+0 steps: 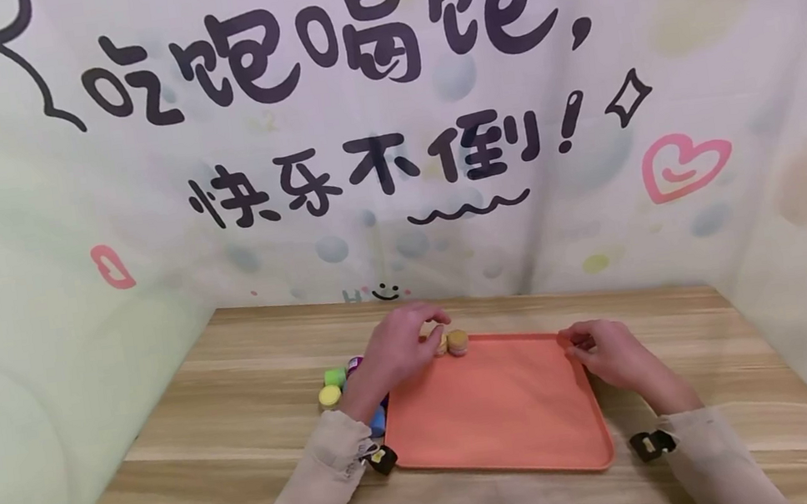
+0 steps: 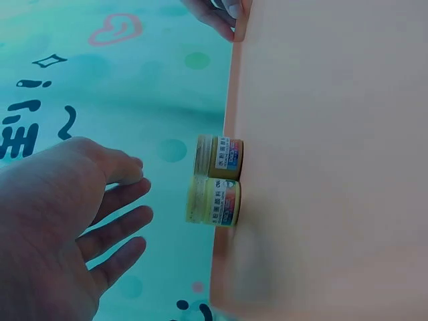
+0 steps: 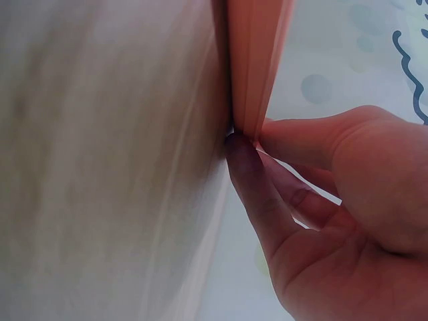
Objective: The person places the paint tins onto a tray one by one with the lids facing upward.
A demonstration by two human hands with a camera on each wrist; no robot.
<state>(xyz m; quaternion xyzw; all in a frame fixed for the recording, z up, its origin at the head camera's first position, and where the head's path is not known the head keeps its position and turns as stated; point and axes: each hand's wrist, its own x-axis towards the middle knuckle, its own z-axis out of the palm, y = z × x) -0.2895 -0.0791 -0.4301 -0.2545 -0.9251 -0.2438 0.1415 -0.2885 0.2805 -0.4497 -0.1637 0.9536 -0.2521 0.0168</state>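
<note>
An orange tray lies flat on the wooden table. Two small yellow-lidded jars stand side by side at its far left corner; the left wrist view shows both jars with printed labels. My left hand hovers just over them with fingers spread and relaxed, holding nothing and a little apart from the jars. My right hand pinches the tray's far right corner. In the right wrist view the thumb and fingers grip the tray's thin rim.
Several small jars sit on the table left of the tray: green, yellow, purple and blue. Printed backdrop walls close in the table at the back and both sides.
</note>
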